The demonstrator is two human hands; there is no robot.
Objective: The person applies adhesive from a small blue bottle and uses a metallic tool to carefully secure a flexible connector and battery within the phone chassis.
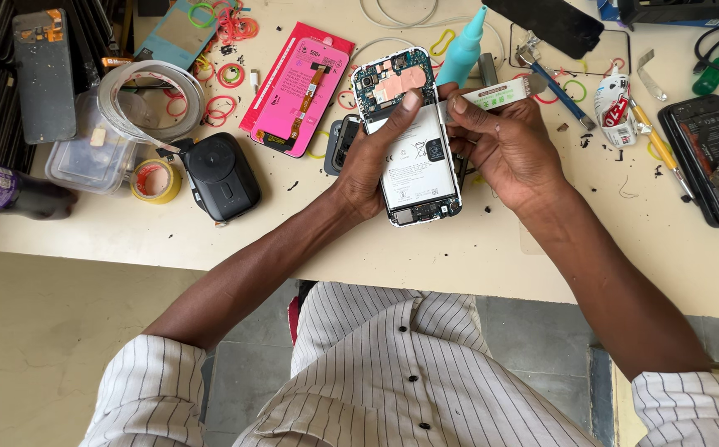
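Observation:
An opened phone (416,165) with its back cover off shows a white battery and a circuit board at its top end. My left hand (373,157) grips its left side, the thumb lying across the battery's upper edge. My right hand (504,145) holds a small white tube with green print (498,97), its tip pointing left at the phone's upper right edge. Both hands hover just above the table (475,248).
A teal bottle (464,50) stands behind the phone. A pink phone part (300,93), a tape roll (154,180), a black block (220,175), a clear box (94,153) and rubber bands lie left. Another opened phone (715,157) and tools lie right.

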